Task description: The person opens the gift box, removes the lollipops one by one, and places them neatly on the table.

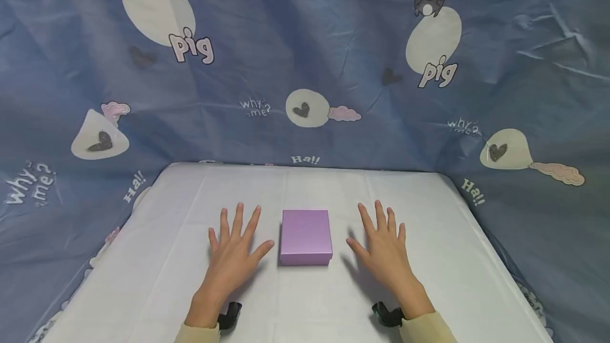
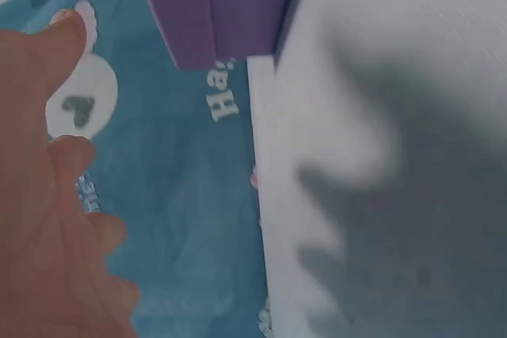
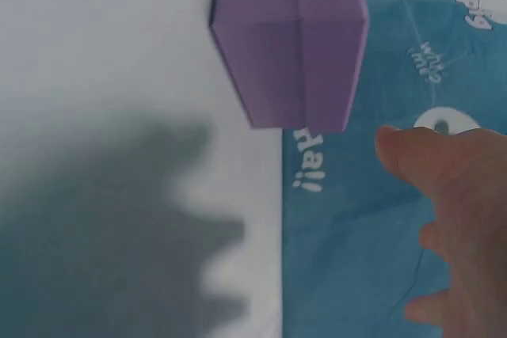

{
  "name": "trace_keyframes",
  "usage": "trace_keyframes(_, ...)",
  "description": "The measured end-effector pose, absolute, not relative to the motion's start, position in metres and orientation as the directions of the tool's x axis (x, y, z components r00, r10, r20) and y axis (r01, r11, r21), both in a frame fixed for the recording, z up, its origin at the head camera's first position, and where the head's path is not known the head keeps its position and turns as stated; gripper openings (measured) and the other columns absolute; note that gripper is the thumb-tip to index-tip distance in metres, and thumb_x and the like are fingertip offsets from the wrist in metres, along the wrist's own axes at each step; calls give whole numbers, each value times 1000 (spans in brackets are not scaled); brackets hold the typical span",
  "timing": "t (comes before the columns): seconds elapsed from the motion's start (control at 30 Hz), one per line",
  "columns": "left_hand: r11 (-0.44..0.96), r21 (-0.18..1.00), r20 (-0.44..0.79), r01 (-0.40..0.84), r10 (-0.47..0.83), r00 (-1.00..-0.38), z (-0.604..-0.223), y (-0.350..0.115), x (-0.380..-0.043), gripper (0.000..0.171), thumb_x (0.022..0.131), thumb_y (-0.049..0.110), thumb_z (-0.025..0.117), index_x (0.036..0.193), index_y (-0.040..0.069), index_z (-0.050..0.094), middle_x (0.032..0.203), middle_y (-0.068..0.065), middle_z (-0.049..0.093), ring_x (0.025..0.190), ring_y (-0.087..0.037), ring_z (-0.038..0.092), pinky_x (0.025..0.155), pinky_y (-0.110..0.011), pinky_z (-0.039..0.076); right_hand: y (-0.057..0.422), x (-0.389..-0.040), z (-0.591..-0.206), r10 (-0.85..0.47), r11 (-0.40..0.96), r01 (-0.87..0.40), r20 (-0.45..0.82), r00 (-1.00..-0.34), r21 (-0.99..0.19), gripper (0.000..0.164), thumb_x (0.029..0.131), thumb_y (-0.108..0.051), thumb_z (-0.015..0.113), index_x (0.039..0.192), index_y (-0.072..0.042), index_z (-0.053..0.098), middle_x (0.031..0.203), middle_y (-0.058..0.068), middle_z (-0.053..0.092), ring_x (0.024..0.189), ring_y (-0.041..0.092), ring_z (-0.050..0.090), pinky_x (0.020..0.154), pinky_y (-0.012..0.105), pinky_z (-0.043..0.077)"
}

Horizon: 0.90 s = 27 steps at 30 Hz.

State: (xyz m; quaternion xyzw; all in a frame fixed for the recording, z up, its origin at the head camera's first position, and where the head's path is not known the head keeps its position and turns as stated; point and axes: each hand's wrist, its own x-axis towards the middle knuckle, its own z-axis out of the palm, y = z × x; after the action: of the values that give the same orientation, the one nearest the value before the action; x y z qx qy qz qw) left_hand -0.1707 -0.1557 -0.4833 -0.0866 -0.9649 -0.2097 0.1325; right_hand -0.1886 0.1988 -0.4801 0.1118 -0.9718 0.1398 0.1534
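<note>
A square purple box (image 1: 305,233) with its lid on sits on the white table, between the two hands. To its left, the left hand (image 1: 233,261) is spread palm down above the surface, its thumb pointing toward the box but apart from it. On the other side the right hand (image 1: 385,253) hovers likewise, fingers spread and thumb toward the box. Neither hand holds anything. In the left wrist view the box (image 2: 230,5) shows at the top, with the hand's shadow on the cloth. The right wrist view shows the box (image 3: 293,45) with a seam between lid and base.
A white cloth covers the table (image 1: 190,216). Behind it and along both sides hangs a blue printed curtain (image 1: 305,57) with cartoon pigs and lettering. Black wrist straps (image 1: 231,315) show near the beige sleeves (image 1: 426,328).
</note>
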Motion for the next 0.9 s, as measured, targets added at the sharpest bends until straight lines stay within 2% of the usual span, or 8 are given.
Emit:
trace_keyframes(0.17,865,440,247,243,144,-958,-476,-152,-171,83,95,71,46,162,38,10,169,-7,-3,151,-35,-17,110,-77,4,192,-192,-470,-213,918,-313,364,-907,-242,86,93,-59,63,162,-27,23,164,21,18,145,50,22,103,75,30)
trace_keyframes(0.4,814,527,219,245,149,-964,-469,-148,-175,81,96,70,45,162,40,9,168,-6,7,152,-39,-2,107,-77,20,180,-196,-458,-223,888,-331,331,-917,-318,86,93,-54,66,162,-26,23,163,19,20,142,45,30,93,70,44)
trace_keyframes(0.53,740,632,195,230,135,-971,-467,-144,-177,78,97,66,50,160,46,9,168,-4,12,152,-37,7,105,-79,23,172,-196,-456,-215,879,-321,310,-926,-352,82,94,-52,66,161,-26,26,160,19,29,140,41,37,85,67,50)
trace_keyframes(0.73,606,764,194,221,110,-975,-470,-137,-184,73,99,56,55,160,44,16,165,-6,22,150,-34,22,112,-69,25,161,-197,-455,-179,874,-287,289,-940,-392,76,94,-46,67,158,-25,33,150,17,43,128,39,51,73,61,56)
trace_keyframes(0.9,542,816,186,203,87,-979,-476,-130,-186,70,100,43,62,159,41,24,162,-9,31,146,-38,30,112,-64,31,154,-200,-456,-169,859,-283,285,-943,-426,76,93,-43,70,158,-23,35,147,15,47,122,37,56,79,59,56)
